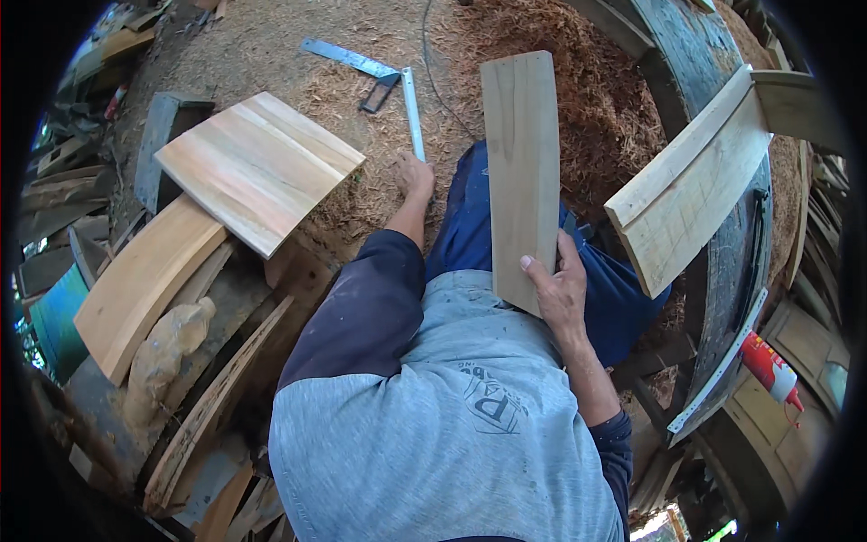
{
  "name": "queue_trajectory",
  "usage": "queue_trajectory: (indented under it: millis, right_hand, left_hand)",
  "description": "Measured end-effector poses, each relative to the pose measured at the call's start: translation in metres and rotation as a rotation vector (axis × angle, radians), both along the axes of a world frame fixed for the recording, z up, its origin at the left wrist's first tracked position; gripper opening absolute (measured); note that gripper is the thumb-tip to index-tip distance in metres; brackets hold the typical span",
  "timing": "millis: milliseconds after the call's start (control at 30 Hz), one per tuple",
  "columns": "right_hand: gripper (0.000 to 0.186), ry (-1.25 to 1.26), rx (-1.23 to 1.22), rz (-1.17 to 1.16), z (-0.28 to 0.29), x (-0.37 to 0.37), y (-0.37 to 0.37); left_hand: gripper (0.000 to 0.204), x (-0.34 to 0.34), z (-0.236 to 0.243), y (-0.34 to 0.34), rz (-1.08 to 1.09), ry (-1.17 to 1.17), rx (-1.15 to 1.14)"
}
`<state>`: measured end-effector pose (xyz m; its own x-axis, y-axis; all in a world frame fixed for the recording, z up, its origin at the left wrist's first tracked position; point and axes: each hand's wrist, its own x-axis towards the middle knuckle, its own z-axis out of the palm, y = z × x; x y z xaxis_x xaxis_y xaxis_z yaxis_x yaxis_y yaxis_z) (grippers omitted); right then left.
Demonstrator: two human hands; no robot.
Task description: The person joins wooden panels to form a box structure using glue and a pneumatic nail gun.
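Note:
My right hand [562, 287] is closed on the lower right edge of a long, flat wooden board [522, 172], its thumb on the face. The board stands up in front of my lap. My left hand [415, 177] reaches down toward the ground, its fingers closed around the near end of a narrow silver metal ruler [412, 108]. Just past the ruler's far end lies a flat metal blade [348, 56] with a black, open-framed handle [379, 94]. Whether the ruler and blade touch is unclear.
Left, a square striped wooden panel [262, 172] overlaps a curved board [149, 285] on a bench. Right, joined planks [691, 185] rest on a weathered blue bench [695, 68], near a white strip [718, 370] and a red bottle [769, 366]. Shavings [578, 81] and a cable [433, 68] cover ground.

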<state>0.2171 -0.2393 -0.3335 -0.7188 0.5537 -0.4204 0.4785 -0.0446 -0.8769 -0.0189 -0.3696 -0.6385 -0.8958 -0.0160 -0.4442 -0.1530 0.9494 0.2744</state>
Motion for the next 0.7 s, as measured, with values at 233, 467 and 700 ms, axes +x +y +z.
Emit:
queue_trajectory:
  millis: [233, 467, 700]
  right_hand:
    - [0.057, -0.006, -0.027, -0.038, -0.016, 0.0, -0.001]
    - [0.057, 0.057, -0.049, 0.016, -0.014, -0.014, 0.005]
    - [0.056, 0.197, -0.137, 0.04, -0.008, -0.03, 0.001]
  left_hand:
    - [0.041, -0.013, 0.0, -0.002, 0.061, -0.029, 0.111]
    - [0.036, -0.024, -0.005, -0.058, -0.072, 0.027, 0.541]
    - [0.019, -0.023, 0.107, -0.068, 0.38, -0.383, 1.35]
